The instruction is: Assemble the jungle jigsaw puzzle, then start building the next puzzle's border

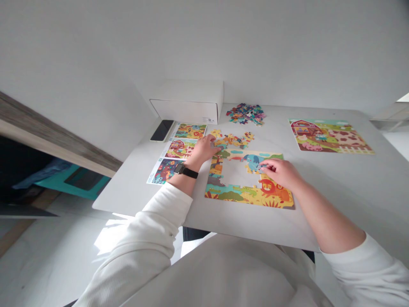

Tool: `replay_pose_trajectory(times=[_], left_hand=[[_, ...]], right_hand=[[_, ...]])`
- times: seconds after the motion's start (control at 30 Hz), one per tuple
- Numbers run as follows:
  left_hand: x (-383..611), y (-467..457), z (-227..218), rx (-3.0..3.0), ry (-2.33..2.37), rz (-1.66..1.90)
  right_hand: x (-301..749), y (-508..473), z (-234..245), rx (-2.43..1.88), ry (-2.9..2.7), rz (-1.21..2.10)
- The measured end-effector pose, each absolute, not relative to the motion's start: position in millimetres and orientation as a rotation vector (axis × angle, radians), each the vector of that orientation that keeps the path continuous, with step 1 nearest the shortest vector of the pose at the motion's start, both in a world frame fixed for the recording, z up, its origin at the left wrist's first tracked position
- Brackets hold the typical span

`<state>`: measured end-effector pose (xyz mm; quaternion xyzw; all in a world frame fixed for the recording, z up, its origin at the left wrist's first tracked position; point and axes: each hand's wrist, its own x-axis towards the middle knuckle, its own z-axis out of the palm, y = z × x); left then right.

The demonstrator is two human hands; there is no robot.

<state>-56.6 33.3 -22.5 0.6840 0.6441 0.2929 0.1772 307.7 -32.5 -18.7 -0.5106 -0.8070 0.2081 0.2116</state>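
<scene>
An animal jigsaw puzzle (230, 195) lies in front of me, its frame joined around a gap in the middle. My right hand (277, 170) is over its right side, fingertips pinched on a small puzzle piece (260, 167) at the gap's right edge, beside the elephant and above the lion. Most of that piece is hidden by the fingers. My left hand (206, 148), with a black watch on the wrist, rests at the puzzle's upper left corner. Its thumb and fingers are apart, next to several loose yellow pieces (234, 140).
A heap of darker puzzle pieces (246, 114) lies at the back. To the right is a joined farm puzzle (332, 136). Picture cards (169, 170), a phone (162, 130) and a white box (187, 111) are at the left of the white table (249, 221).
</scene>
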Motion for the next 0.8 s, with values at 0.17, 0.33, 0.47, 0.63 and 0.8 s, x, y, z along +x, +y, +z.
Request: replay_pose_trajectory(times=[0.17, 0.33, 0.47, 0.63, 0.8], left_hand=[[-56.2, 37.7, -26.0, 1.915, 1.742, 0.904], [-56.5, 40.1, -22.4, 1.673, 1.665, 1.161], [-55.5, 31.3, -10.0, 1.371, 1.422, 1.282], [-40.1, 0.8, 14.7, 1.275, 1.172, 1.224], [-15.1, -26.8, 30.0, 1.322, 1.140, 1.105]], right_hand=[[308.3, -32.2, -18.9, -1.417, -2.243, 0.581], [307.9, -32.5, -18.5, -1.414, -2.243, 0.570], [309.4, -31.7, -20.9, -1.418, -2.229, 0.589], [304.8, -31.0, -15.1, -1.399, -2.064, 0.702], [280.4, -40.5, 9.8, -1.140, -2.049, 0.735]])
